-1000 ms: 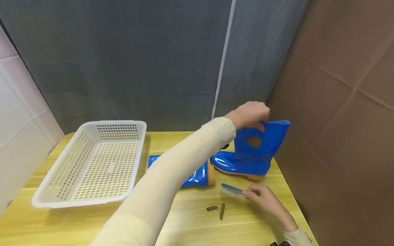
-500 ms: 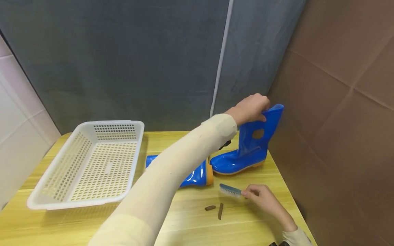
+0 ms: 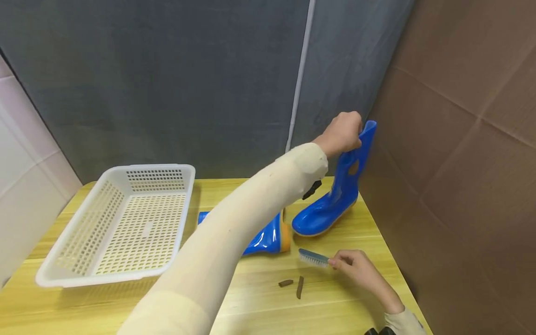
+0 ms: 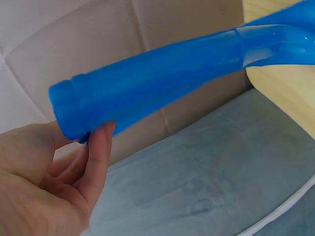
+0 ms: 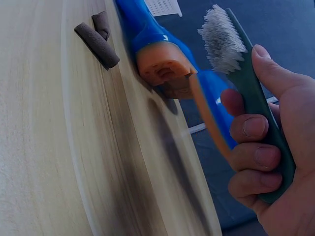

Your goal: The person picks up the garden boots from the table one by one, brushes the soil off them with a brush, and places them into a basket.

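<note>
My left hand (image 3: 343,132) pinches the top rim of a blue rubber boot (image 3: 324,216) between thumb and fingers; the left wrist view shows the grip on the boot's shaft (image 4: 147,73) near its opening. The boot leans, toe pointing to the front left, with a brown oval patch on its shaft. My right hand (image 3: 356,267) grips the green handle of a scrubbing brush (image 3: 313,257), white bristles facing down toward the table. A second blue boot (image 3: 268,239) with an orange sole lies on its side, partly hidden behind my left sleeve.
Two short brown sticks (image 3: 300,287) lie on the wooden table in front of the brush. At the left stands a white perforated plastic basket (image 3: 115,279). A grey wall (image 3: 167,93) closes the back, and a brown one (image 3: 469,186) runs along the right edge.
My left hand has risen, drawing the boot's shaft up. The boot has turned, so its side faces me less. My right hand and the brush have hardly moved.
</note>
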### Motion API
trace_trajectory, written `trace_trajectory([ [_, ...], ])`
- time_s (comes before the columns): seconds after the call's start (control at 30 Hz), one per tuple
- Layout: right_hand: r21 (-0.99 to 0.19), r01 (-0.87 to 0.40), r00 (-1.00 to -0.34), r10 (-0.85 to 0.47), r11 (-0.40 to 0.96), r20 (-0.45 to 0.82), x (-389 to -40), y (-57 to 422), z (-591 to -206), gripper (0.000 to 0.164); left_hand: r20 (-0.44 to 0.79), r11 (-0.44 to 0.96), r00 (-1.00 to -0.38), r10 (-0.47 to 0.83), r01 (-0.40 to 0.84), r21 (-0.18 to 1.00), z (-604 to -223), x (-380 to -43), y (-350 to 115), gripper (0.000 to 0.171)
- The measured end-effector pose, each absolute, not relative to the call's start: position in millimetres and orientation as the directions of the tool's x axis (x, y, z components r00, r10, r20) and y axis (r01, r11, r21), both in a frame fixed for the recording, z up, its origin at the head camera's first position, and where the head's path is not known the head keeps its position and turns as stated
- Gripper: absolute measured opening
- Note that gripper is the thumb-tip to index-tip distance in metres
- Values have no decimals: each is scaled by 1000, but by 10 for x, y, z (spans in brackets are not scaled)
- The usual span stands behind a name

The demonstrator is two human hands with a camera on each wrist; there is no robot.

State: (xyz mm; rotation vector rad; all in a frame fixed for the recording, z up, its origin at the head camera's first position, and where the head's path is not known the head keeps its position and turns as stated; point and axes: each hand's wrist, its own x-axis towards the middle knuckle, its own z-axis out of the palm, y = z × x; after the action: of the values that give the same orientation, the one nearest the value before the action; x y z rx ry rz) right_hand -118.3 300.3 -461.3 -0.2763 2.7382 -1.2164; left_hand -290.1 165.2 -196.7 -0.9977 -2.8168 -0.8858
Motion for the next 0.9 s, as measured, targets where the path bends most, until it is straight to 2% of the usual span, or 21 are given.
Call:
trace_trajectory([
  [0.13, -744, -135, -975, -223, 654, -18, -1193, 2986, -4601, 33, 205, 628, -821, 533, 547, 553, -1894, -2907, 1631, 39],
  [0.33, -737, -161, -967, -255, 656, -16, -1192, 2961, -4612, 33, 81, 679, -886, 457, 406, 612, -1993, -2936, 1569, 17],
  [0.47, -738, -159, -965, -262, 656, -26, -1186, 2942, -4619, 33, 13, 699, -905, 426, 338, 631, -2121, -2985, 1515, 6],
  [0.7, -741, -144, -965, -257, 656, -40, -1188, 2922, -4627, 34, -87, 709, -908, 410, 258, 656, -2285, -3084, 1362, 17],
  [0.9, -743, -141, -964, -262, 654, -48, -1184, 2910, -4634, 34, -111, 693, -915, 388, 211, 689, -2344, -3131, 1235, 30],
])
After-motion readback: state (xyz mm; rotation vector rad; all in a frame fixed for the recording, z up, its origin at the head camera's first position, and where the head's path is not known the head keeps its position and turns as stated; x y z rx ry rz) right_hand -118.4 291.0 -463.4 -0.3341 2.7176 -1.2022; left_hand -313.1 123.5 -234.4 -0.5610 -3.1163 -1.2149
